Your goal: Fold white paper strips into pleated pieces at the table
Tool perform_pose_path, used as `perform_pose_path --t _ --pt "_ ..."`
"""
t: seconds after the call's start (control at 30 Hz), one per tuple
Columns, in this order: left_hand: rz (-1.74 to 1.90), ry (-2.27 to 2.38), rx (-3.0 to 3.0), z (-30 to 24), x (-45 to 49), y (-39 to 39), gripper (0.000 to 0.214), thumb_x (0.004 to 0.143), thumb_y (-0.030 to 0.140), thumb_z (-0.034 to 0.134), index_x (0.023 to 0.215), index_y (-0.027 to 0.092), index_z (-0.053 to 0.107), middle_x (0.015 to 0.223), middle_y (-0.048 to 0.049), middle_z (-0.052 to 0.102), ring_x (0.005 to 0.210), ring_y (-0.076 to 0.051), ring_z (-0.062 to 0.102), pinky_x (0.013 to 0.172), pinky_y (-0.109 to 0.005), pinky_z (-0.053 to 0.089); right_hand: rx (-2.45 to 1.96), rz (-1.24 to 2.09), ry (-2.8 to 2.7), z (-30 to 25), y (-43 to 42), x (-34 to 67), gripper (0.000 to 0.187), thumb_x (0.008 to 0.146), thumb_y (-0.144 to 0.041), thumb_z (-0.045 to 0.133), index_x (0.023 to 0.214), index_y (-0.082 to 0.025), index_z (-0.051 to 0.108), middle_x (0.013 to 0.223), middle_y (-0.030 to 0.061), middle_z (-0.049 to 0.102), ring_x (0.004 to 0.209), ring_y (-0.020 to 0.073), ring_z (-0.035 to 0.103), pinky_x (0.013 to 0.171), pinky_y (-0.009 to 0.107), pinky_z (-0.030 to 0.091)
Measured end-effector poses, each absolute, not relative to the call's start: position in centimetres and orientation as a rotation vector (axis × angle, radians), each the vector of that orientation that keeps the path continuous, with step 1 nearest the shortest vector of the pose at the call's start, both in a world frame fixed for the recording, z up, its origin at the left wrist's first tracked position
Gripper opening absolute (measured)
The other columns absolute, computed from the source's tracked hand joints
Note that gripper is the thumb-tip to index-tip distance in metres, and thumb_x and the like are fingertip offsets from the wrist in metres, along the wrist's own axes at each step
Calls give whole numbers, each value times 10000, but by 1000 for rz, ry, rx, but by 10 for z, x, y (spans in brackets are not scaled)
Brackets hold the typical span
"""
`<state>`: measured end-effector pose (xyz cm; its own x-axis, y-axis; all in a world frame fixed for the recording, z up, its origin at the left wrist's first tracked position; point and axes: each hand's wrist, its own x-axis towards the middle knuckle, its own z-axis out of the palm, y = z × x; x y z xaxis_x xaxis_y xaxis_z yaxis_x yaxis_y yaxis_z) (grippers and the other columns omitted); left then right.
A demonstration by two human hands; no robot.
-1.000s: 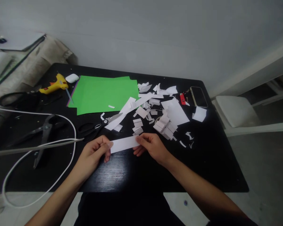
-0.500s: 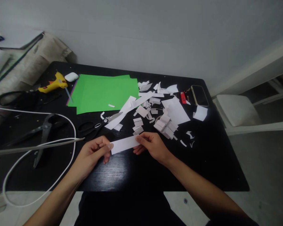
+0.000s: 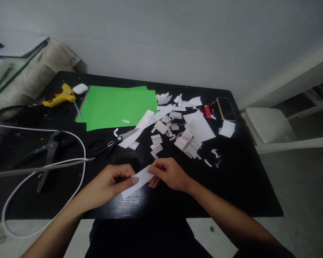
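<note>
Head: hands (image 3: 109,184) (image 3: 172,175) close together on paper strip (image 3: 143,177)

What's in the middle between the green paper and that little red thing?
In the head view, white paper scraps lie between the green paper and the little red thing. Some look bent or curled.

hands (image 3: 170,175): bare | forearms (image 3: 218,206): bare | right sleeve (image 3: 262,253): dark, only its end showing | lap clothing (image 3: 140,236): plain black
</note>
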<state>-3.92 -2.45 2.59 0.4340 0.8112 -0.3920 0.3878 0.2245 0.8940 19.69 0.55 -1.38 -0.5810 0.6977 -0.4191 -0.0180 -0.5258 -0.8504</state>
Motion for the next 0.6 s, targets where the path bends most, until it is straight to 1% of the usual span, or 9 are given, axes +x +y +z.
perform_pose_path --t 0.2,0.33,0.47,0.6 --pt "483 1192 1282 21 -38 -26 289 931 441 657 779 201 713 682 0 584 627 -151 575 548 -221 488 -1067 2054 -1203 -8 7 198 395 832 -537 784 834 -149 713 663 25 730 610 185 736 623 326 628" --pt "485 1161 1260 22 -39 -26 291 950 422 624 784 200 713 689 -10 623 624 -157 595 582 -239 519 -1067 2002 -1178 -7 8 197 395 827 -538 790 837 -150 715 679 23 726 619 184 733 610 317 624" --pt "450 1160 1317 22 -37 -23 307 965 417 606 771 197 694 693 -3 620 636 -149 576 587 -227 471 -1081 1974 -1178 -8 8 196 385 828 -528 793 829 -152 708 653 11 714 590 169 717 585 292 605" --pt "501 1170 1395 18 -26 -22 270 982 416 581 885 196 705 801 -21 677 724 -163 585 640 -247 451 -1047 2072 -1259 -8 5 197 377 831 -523 789 819 -155 708 616 1 706 555 157 698 580 280 584"
